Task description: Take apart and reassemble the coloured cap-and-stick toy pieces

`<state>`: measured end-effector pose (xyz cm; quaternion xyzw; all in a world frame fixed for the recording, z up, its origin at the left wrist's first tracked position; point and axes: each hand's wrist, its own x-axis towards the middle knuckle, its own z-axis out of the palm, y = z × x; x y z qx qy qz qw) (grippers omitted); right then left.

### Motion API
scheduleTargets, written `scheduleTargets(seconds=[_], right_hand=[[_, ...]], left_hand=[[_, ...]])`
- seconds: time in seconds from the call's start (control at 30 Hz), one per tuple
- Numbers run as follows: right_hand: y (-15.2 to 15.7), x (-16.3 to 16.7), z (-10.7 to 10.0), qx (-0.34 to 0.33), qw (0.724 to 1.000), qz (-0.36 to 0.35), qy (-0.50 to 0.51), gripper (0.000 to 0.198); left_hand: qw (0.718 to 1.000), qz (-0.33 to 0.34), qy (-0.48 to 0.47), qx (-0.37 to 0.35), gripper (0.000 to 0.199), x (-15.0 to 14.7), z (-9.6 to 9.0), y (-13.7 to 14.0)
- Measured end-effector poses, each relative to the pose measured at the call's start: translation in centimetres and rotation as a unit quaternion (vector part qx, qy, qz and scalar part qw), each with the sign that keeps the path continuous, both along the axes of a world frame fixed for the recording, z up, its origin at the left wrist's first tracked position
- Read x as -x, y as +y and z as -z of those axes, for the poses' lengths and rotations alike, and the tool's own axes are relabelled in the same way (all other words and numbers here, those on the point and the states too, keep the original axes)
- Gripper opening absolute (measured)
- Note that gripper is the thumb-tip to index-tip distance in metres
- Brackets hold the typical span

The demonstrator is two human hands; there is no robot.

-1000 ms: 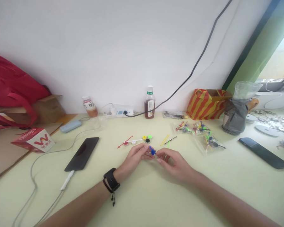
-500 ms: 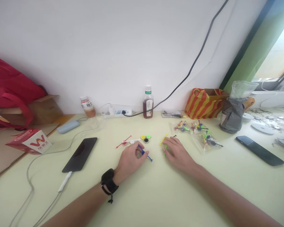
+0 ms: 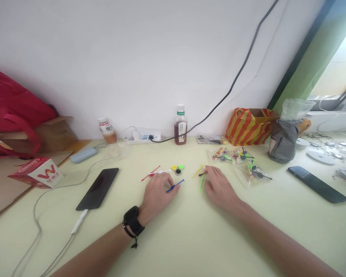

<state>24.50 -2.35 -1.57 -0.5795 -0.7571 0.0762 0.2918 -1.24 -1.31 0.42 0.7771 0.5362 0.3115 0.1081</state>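
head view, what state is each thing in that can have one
left hand: pinching blue piece
right hand: curled at black stick, hold unclear
left phone: screen dark, cable plugged in
middle bottle: upright, capped
left bottle: capped
striped bag: standing, open-topped
clear bags: lying down, filled

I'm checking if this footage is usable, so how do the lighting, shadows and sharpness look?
In the head view, the window is glaring, partly washed out; in that same view, shadows near the left hand and right hand are soft, the yellow stick looks smeared, and the red bag at the edge looks stretched.
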Motion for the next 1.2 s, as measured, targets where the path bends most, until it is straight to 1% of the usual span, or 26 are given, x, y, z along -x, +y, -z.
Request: scheduleTargets(seconds=[0.07, 0.13, 0.3, 0.37, 0.4, 0.47, 0.53, 0.57, 0.67, 0.77, 0.83, 0.97, 1.03, 1.1, 1.2], right_hand=[[0.2, -0.2, 0.1, -0.004, 1.000, 0.018, -0.025, 0.033], [0.4, -0.5, 0.3, -0.013, 0.998, 0.020, -0.051, 0.032], [0.9, -0.9, 0.5, -0.028, 0.996, 0.010, -0.081, 0.028], [0.9, -0.9, 0.6, -0.025, 0.996, 0.012, -0.090, 0.030], [0.9, -0.9, 0.6, -0.027, 0.995, 0.011, -0.094, 0.032], [0.9, -0.7, 0.6, -0.036, 0.995, 0.008, -0.098, 0.038], [0.8, -0.6, 0.6, -0.051, 0.994, 0.000, -0.097, 0.043], [0.7, -0.4, 0.6, -0.058, 0.994, -0.005, -0.093, 0.044], [0.4, 0.0, 0.3, -0.073, 0.995, -0.024, -0.060, 0.043], [-0.1, 0.4, -0.1, -0.068, 0.997, -0.037, -0.007, 0.038], [-0.3, 0.6, -0.4, -0.045, 0.998, -0.042, 0.029, 0.034], [-0.6, 1.0, -0.6, -0.008, 0.992, -0.061, 0.111, 0.028], [-0.6, 1.2, -0.5, -0.002, 0.987, -0.078, 0.143, 0.028], [-0.6, 1.3, -0.3, 0.005, 0.983, -0.092, 0.160, 0.029], [-0.7, 1.5, -0.2, 0.022, 0.980, -0.106, 0.168, 0.031]], left_hand=[[0.999, 0.008, 0.024, -0.033, 0.011, 0.1, -0.1, 0.1], [0.997, 0.008, 0.049, -0.065, 0.004, 0.3, -0.2, 0.4], [0.986, -0.030, 0.101, -0.127, 0.015, 1.4, -0.1, 1.6], [0.987, -0.016, 0.097, -0.129, 0.020, 1.6, 0.1, 1.8], [0.989, 0.008, 0.086, -0.123, 0.023, 1.5, 0.1, 1.8], [0.990, 0.081, 0.059, -0.099, 0.027, 1.2, 0.3, 1.4], [0.985, 0.152, 0.050, -0.065, 0.033, 0.8, 0.4, 0.7], [0.982, 0.176, 0.055, -0.045, 0.038, 0.6, 0.5, 0.4], [0.977, 0.199, 0.078, 0.011, 0.057, 0.3, 0.6, -0.4], [0.976, 0.198, 0.082, 0.035, 0.064, 0.3, 0.5, -0.5], [0.977, 0.199, 0.074, 0.030, 0.059, 0.3, 0.3, -0.3], [0.972, 0.227, 0.049, 0.020, 0.040, 0.1, -0.1, -0.3], [0.972, 0.231, 0.031, 0.017, 0.039, 0.0, -0.1, -0.3], [0.975, 0.222, 0.020, 0.015, 0.038, -0.1, 0.0, -0.4], [0.976, 0.216, 0.016, 0.027, 0.027, -0.1, 0.1, -0.3]])
